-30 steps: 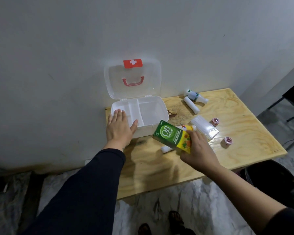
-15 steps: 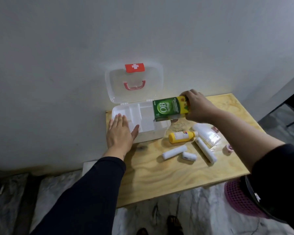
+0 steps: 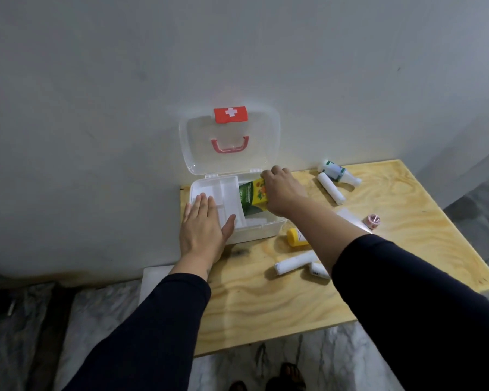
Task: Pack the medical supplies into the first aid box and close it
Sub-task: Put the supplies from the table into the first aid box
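The right hand (image 3: 280,193) gripped the green and yellow carton (image 3: 251,197), which sat tilted in the right compartment of the open first aid box (image 3: 254,230). The left hand (image 3: 203,227) lay flat, fingers spread, on the box's left front corner; bandage rolls (image 3: 294,262) lay on the wooden table (image 3: 266,306)

box (image 3: 254,231) at table's (image 3: 266,306) back-left, by wall | carton (image 3: 250,198) in right compartment | rolls (image 3: 294,262), bottles (image 3: 336,172) lay right
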`<state>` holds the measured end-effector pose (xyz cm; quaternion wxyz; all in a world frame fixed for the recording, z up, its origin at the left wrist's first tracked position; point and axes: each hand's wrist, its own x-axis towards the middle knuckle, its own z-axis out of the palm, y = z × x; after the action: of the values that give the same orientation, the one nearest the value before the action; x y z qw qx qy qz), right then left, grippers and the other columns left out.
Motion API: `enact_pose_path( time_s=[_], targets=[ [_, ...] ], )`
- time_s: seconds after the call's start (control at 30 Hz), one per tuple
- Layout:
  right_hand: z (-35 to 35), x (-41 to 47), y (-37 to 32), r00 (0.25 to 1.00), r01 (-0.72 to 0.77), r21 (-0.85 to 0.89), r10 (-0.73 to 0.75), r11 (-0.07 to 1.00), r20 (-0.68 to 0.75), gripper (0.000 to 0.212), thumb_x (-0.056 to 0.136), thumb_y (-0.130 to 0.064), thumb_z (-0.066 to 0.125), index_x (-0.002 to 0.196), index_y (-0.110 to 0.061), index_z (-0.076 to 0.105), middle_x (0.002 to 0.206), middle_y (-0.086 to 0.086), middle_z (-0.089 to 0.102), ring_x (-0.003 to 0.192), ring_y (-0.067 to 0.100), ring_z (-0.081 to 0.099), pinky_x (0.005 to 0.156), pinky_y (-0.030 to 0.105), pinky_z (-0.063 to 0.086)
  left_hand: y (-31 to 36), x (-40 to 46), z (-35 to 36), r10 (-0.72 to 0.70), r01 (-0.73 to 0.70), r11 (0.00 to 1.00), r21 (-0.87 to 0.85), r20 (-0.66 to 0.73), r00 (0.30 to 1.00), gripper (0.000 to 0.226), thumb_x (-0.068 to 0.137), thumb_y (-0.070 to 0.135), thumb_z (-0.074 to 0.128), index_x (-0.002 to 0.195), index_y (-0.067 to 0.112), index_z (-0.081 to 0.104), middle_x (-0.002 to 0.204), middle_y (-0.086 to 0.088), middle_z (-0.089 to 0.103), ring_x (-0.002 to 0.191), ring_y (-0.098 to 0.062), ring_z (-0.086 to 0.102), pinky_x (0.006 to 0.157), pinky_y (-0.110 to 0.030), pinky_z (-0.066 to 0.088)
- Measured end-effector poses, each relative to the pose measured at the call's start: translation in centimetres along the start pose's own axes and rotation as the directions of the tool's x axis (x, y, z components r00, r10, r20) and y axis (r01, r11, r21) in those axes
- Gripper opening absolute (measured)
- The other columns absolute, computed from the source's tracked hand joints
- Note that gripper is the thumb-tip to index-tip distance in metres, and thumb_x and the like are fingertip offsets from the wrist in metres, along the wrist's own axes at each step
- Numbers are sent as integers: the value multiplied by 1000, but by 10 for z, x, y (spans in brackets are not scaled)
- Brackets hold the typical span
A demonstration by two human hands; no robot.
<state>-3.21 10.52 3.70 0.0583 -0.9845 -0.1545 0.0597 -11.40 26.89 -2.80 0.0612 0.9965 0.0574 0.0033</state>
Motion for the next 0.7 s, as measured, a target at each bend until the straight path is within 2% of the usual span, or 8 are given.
enact_pose_path(
  time_s=[0.07, 0.2, 0.3, 0.4, 0.5, 0.53, 0.6, 0.7],
  targets=[
    [11, 5, -7, 1000, -19, 71, 19, 997, -6, 47, 86, -10, 60, 130, -10, 44, 127, 12, 42, 115, 28, 44, 89, 36, 47, -1, 0, 1, 2, -2, 1000, 11, -11, 1000, 80, 91, 60, 7, 149, 6, 17, 159, -10, 15, 147, -20, 7, 119, -34, -1],
    [28, 16, -13, 1000, 11, 73, -10, 997, -10, 49, 84, -12, 61, 131, -11, 45, 126, 11, 49, 117, 29, 47, 94, 37, 45, -2, 0, 3, 10, -9, 999, 49, -25, 1000, 81, 90, 60, 4, 149, 7, 17, 159, -10, 15, 147, -20, 8, 119, -34, 0],
    [38, 23, -22, 998, -45, 186, 37, 981, 45, 52, 82, -2, 59, 131, -6, 43, 124, 14, 51, 110, 33, 53, 89, 38, 48, -2, 1, 2, 14, -12, 998, 60, -31, 999, 81, 90, 60, 4, 150, 7, 17, 159, -9, 15, 147, -19, 8, 118, -33, -2],
    [46, 27, -28, 995, -105, 240, 102, 965, 23, 57, 81, 1, 56, 134, -8, 37, 122, 18, 53, 109, 34, 52, 89, 41, 51, 0, 0, 1, 13, -12, 999, 49, -32, 999, 79, 91, 59, 6, 150, 7, 16, 159, -9, 14, 147, -19, 7, 118, -34, -2],
    [50, 29, -27, 986, -168, 312, 161, 935, 48, 61, 81, 1, 57, 136, -10, 32, 112, 17, 57, 99, 31, 56, 75, 36, 50, 0, -1, 0, 14, -12, 999, 41, -30, 999, 76, 93, 57, 11, 150, 7, 16, 159, -9, 13, 147, -19, 6, 119, -34, -3],
    [50, 29, -27, 981, -194, 332, 176, 923, 82, 60, 82, 2, 57, 136, -8, 32, 111, 16, 59, 96, 30, 58, 69, 33, 46, 0, -1, -1, 12, -11, 999, 36, -29, 1000, 75, 94, 57, 12, 150, 7, 15, 159, -9, 12, 147, -19, 6, 118, -33, -3],
    [50, 29, -28, 975, -214, 330, 178, 919, 136, 48, 84, 3, 56, 129, -4, 41, 111, 15, 60, 95, 30, 61, 66, 30, 41, 0, -1, -1, 11, -11, 999, 30, -28, 1000, 75, 94, 57, 13, 150, 7, 15, 159, -9, 12, 147, -19, 5, 118, -33, -3],
    [48, 30, -28, 973, -198, 303, 150, 932, 175, 28, 86, 1, 57, 114, -3, 57, 114, 14, 62, 100, 28, 62, 77, 30, 47, 0, -1, 0, 8, -7, 1000, 24, -25, 1000, 76, 93, 58, 12, 150, 7, 15, 159, -9, 12, 147, -18, 5, 118, -32, -4]
  ],
)
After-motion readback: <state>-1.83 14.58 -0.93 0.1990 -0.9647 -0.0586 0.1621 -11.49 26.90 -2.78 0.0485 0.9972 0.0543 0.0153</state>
